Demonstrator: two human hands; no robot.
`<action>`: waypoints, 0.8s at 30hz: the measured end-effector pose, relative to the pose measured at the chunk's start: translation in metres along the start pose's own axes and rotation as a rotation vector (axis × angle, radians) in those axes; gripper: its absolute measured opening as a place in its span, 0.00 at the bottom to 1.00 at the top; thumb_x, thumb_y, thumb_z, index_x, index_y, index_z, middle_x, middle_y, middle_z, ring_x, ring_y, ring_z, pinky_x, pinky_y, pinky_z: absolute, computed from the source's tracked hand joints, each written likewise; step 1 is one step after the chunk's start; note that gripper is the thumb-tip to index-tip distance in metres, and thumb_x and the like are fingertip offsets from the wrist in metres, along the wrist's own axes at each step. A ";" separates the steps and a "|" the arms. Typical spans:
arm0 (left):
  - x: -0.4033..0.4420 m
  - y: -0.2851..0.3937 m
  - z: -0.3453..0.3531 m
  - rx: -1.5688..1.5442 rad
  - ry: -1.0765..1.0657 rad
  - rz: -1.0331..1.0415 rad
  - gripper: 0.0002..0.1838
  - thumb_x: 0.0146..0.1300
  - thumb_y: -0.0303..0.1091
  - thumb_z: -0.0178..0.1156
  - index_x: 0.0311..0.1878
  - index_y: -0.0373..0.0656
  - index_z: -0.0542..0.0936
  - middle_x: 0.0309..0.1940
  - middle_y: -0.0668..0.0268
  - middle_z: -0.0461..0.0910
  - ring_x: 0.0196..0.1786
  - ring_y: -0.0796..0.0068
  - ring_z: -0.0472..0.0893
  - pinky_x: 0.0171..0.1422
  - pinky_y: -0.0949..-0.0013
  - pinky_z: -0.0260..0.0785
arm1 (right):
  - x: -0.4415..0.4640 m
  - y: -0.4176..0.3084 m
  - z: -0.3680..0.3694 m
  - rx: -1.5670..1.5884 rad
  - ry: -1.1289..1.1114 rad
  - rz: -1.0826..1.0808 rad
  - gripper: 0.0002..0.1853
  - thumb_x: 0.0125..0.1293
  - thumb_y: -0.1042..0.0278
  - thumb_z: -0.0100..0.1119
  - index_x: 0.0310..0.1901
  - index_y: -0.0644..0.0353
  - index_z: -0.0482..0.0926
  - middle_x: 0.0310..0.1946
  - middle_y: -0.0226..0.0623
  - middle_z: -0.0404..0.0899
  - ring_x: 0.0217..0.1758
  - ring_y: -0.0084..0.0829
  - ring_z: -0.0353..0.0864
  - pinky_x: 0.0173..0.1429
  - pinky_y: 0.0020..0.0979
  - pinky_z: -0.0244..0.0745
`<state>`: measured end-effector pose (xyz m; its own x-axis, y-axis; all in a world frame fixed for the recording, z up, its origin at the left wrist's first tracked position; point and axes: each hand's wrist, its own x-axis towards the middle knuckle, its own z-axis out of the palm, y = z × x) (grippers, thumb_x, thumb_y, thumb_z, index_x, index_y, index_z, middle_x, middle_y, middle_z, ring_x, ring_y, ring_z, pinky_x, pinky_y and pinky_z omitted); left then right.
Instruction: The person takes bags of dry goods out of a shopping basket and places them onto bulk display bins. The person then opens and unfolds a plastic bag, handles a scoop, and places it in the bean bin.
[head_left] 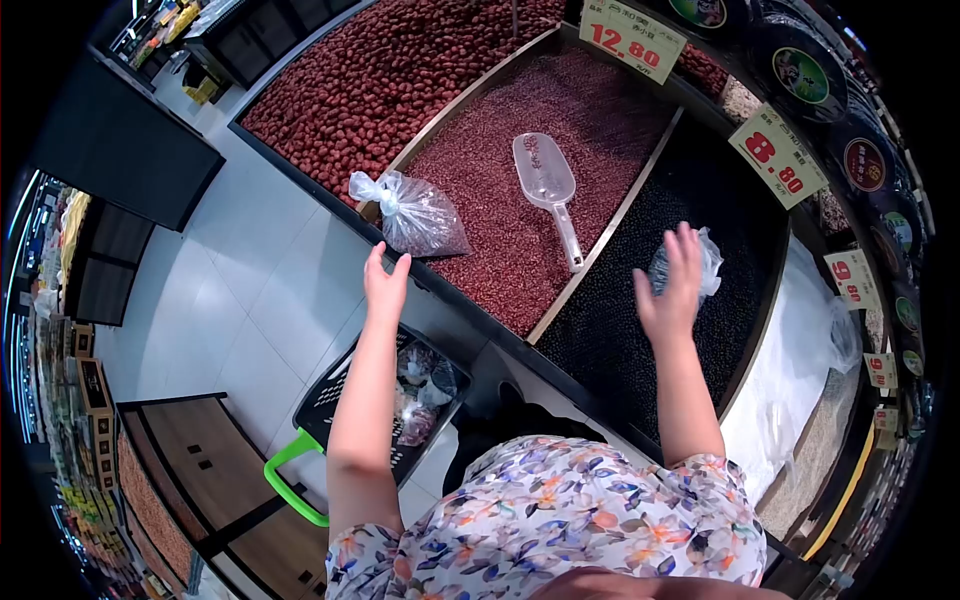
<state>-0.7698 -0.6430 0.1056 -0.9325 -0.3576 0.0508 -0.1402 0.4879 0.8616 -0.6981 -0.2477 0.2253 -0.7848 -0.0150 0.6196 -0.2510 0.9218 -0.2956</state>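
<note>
My left hand (386, 284) is raised, thumb and fingers apart, just short of a knotted clear plastic bag (425, 222) lying on the front edge of the small red beans (490, 270). Nothing is in it. Over the black beans (600, 340), my right hand (672, 288) reaches with its fingers stretched out and thumb apart. Behind and partly under it is a second clear plastic bag (710, 268); whether the fingers touch this bag I cannot tell. A clear plastic scoop (546, 175) rests on the red beans, its handle pointing toward the wooden divider (610, 225).
A black shopping basket (325, 390) with a green handle (290, 470) stands below my left forearm, holding several bagged goods. Red dates (400, 70) fill the bin at the far left. White plastic sheeting (790, 350) covers a bin at right. Price cards (632, 38) hang along the far side.
</note>
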 end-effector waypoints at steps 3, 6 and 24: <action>0.031 0.004 0.014 0.072 0.038 0.018 0.36 0.52 0.46 0.66 0.58 0.29 0.69 0.60 0.44 0.67 0.63 0.51 0.66 0.68 0.60 0.57 | 0.011 -0.027 0.042 0.086 -0.324 0.009 0.37 0.50 0.67 0.66 0.63 0.56 0.63 0.63 0.51 0.61 0.66 0.51 0.61 0.67 0.44 0.61; 0.055 0.004 0.028 0.154 0.038 0.038 0.37 0.51 0.49 0.65 0.57 0.29 0.69 0.57 0.43 0.68 0.62 0.49 0.67 0.66 0.60 0.59 | 0.018 -0.031 0.093 -0.043 -0.529 0.090 0.39 0.50 0.62 0.67 0.64 0.54 0.61 0.57 0.53 0.66 0.59 0.50 0.68 0.60 0.42 0.69; 0.075 -0.003 0.057 0.064 0.080 0.014 0.28 0.51 0.47 0.65 0.48 0.33 0.75 0.47 0.47 0.75 0.51 0.49 0.74 0.58 0.57 0.64 | 0.038 0.022 0.113 1.533 -0.386 1.007 0.29 0.64 0.68 0.51 0.66 0.57 0.54 0.28 0.35 0.76 0.20 0.23 0.74 0.20 0.22 0.66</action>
<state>-0.8584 -0.6265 0.0778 -0.9054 -0.4115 0.1043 -0.1510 0.5419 0.8268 -0.7976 -0.2716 0.1596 -0.9558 -0.0348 -0.2918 0.2744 -0.4608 -0.8440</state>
